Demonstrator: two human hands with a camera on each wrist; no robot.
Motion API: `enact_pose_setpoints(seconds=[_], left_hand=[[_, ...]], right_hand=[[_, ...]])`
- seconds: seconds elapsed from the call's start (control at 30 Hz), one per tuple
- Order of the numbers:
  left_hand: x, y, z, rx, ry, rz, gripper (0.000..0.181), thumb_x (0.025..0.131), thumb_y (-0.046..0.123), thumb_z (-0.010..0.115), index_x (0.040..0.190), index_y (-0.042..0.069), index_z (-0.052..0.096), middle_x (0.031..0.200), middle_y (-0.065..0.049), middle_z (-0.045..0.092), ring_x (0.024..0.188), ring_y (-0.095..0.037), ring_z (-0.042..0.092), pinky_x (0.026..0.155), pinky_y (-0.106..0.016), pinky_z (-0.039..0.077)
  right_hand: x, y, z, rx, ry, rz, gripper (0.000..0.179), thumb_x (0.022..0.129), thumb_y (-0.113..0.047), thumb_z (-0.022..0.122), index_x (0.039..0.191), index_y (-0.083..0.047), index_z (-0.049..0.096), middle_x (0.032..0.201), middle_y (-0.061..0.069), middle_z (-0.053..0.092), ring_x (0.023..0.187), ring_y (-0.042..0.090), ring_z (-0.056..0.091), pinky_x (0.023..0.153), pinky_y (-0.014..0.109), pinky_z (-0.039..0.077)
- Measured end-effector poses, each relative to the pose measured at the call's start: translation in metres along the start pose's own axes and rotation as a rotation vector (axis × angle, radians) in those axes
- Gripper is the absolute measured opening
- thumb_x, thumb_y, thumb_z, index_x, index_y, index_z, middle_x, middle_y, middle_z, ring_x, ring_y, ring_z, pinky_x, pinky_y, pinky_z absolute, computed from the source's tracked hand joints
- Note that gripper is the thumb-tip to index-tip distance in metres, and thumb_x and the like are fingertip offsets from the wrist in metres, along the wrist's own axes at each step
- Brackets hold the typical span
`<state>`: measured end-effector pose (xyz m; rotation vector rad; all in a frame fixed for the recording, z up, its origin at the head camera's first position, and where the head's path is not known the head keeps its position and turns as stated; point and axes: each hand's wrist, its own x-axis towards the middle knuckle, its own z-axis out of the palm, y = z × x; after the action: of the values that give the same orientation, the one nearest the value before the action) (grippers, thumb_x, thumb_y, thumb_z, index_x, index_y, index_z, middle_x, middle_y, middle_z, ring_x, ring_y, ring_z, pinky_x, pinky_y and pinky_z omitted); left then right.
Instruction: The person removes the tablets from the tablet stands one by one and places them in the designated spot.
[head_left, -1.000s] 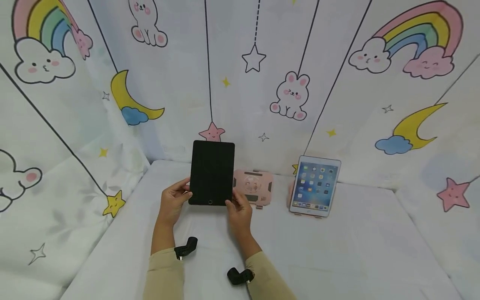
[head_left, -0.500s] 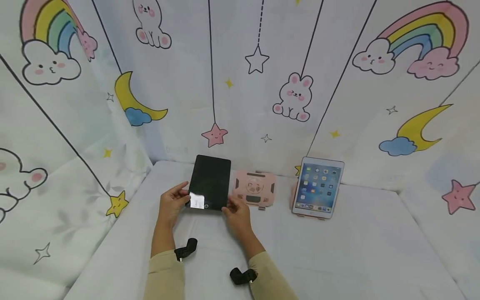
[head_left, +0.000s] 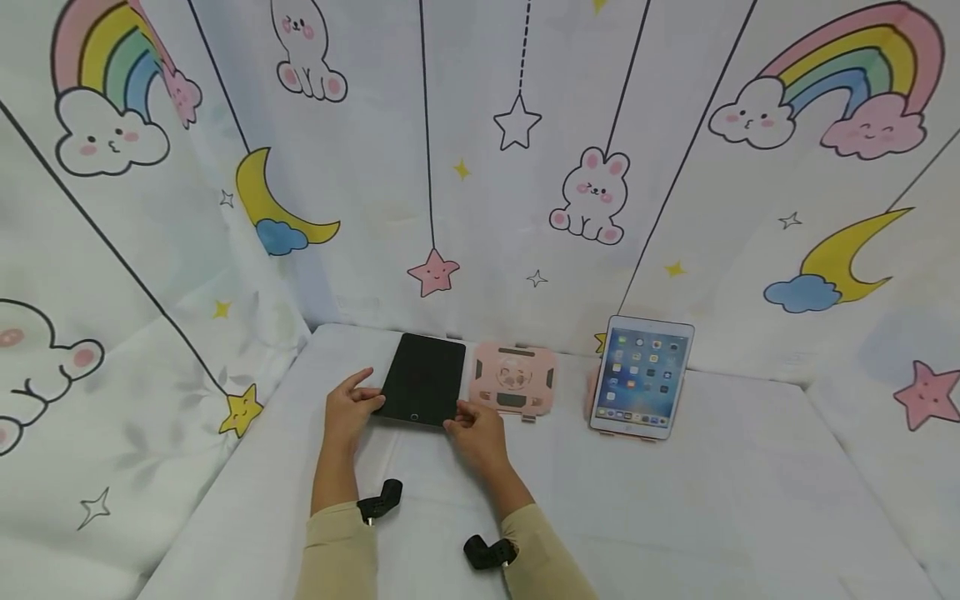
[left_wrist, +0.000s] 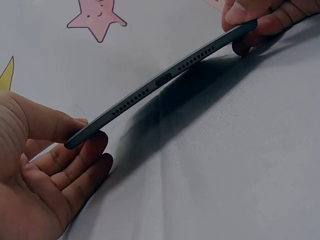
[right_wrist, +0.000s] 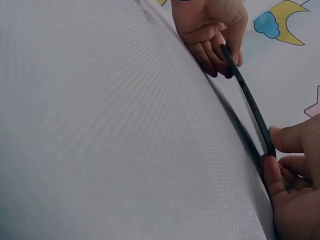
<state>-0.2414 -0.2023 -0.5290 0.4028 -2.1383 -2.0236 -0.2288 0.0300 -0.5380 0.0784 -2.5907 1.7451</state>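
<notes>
A black tablet (head_left: 423, 379) with a dark screen and a round home button is held between both hands, its screen facing up. At its near left corner the left hand (head_left: 349, 408) pinches the edge, thumb on top and fingers beneath. The right hand (head_left: 478, 433) pinches the near right corner in the same way. In the left wrist view the tablet's port edge (left_wrist: 162, 79) shows, raised off the white cloth with a shadow under it. Just right of the tablet lies a pink tablet case (head_left: 513, 377), near the right hand but apart from it.
A white tablet (head_left: 641, 377) with a lit screen of app icons leans tilted at the right, with a pink part behind it. White cloth (head_left: 675, 517) covers the table. A printed curtain (head_left: 360, 167) stands along the back and sides.
The black tablet has come down and tilted from nearly upright toward flat, both hands keeping hold of its near corners. The case and the white tablet stay in place; the view shifts slightly.
</notes>
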Motion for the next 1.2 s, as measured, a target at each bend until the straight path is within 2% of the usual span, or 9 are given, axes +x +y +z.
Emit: enact_pose_setpoints(seconds=[0.17, 0.27, 0.37, 0.5, 0.63, 0.8, 1.03, 1.2], left_hand=[[-0.001, 0.004, 0.005, 0.111, 0.048, -0.044, 0.056, 0.087, -0.006, 0.071, 0.141, 0.005, 0.060, 0.096, -0.007, 0.079, 0.083, -0.002, 0.066, 0.071, -0.012, 0.049], [-0.002, 0.008, 0.010, 0.202, 0.063, -0.067, 0.053, 0.088, -0.002, 0.069, 0.140, 0.007, 0.061, 0.108, -0.015, 0.077, 0.095, -0.015, 0.069, 0.073, -0.017, 0.050], [-0.004, 0.013, 0.014, 0.307, 0.065, -0.071, 0.053, 0.088, 0.001, 0.068, 0.140, 0.008, 0.061, 0.115, -0.018, 0.075, 0.106, -0.030, 0.070, 0.080, -0.030, 0.055], [-0.009, 0.019, 0.019, 0.458, 0.095, -0.043, 0.053, 0.086, 0.005, 0.067, 0.139, 0.006, 0.061, 0.112, -0.018, 0.076, 0.107, -0.037, 0.070, 0.092, -0.047, 0.055], [-0.012, 0.022, 0.024, 0.566, 0.123, 0.003, 0.055, 0.084, 0.010, 0.064, 0.139, 0.005, 0.061, 0.102, -0.018, 0.078, 0.099, -0.037, 0.071, 0.089, -0.051, 0.055], [-0.013, 0.021, 0.026, 0.557, 0.150, 0.030, 0.054, 0.086, 0.012, 0.065, 0.139, 0.005, 0.060, 0.103, -0.017, 0.078, 0.098, -0.037, 0.072, 0.088, -0.051, 0.056], [-0.011, 0.018, 0.024, 0.508, 0.169, 0.034, 0.050, 0.088, 0.013, 0.068, 0.137, 0.003, 0.061, 0.105, -0.017, 0.078, 0.096, -0.035, 0.072, 0.086, -0.050, 0.056], [-0.011, 0.018, 0.024, 0.496, 0.179, 0.038, 0.048, 0.089, 0.013, 0.067, 0.135, 0.004, 0.063, 0.104, -0.018, 0.077, 0.095, -0.035, 0.072, 0.086, -0.050, 0.055]], right_hand=[[-0.001, 0.002, 0.001, 0.006, 0.045, 0.026, 0.040, 0.083, -0.012, 0.084, 0.120, 0.001, 0.074, 0.101, 0.010, 0.077, 0.091, 0.017, 0.071, 0.081, 0.029, 0.060], [-0.002, 0.003, 0.002, 0.002, 0.074, 0.028, 0.040, 0.081, -0.013, 0.085, 0.117, 0.000, 0.075, 0.100, 0.009, 0.078, 0.088, 0.016, 0.072, 0.079, 0.028, 0.060], [-0.002, 0.003, 0.002, 0.016, 0.097, 0.022, 0.041, 0.079, -0.012, 0.087, 0.116, 0.000, 0.076, 0.100, 0.010, 0.078, 0.088, 0.017, 0.073, 0.078, 0.028, 0.061], [-0.003, 0.004, 0.004, 0.024, 0.102, 0.011, 0.041, 0.078, -0.009, 0.087, 0.116, 0.000, 0.076, 0.102, 0.010, 0.078, 0.089, 0.017, 0.074, 0.079, 0.027, 0.061], [-0.005, 0.005, 0.006, -0.015, 0.087, -0.009, 0.037, 0.080, -0.004, 0.083, 0.117, -0.002, 0.076, 0.102, 0.008, 0.078, 0.088, 0.014, 0.072, 0.081, 0.026, 0.061], [-0.005, 0.004, 0.006, -0.043, 0.086, -0.035, 0.036, 0.082, 0.001, 0.076, 0.118, -0.002, 0.075, 0.102, 0.007, 0.077, 0.087, 0.013, 0.070, 0.082, 0.026, 0.061], [-0.006, 0.003, 0.005, -0.055, 0.075, -0.030, 0.038, 0.084, 0.000, 0.075, 0.121, -0.003, 0.074, 0.104, 0.006, 0.077, 0.089, 0.013, 0.070, 0.083, 0.026, 0.061], [-0.007, 0.003, 0.004, -0.017, 0.085, -0.040, 0.036, 0.083, -0.001, 0.076, 0.120, -0.002, 0.074, 0.103, 0.006, 0.077, 0.090, 0.014, 0.070, 0.083, 0.026, 0.061]])
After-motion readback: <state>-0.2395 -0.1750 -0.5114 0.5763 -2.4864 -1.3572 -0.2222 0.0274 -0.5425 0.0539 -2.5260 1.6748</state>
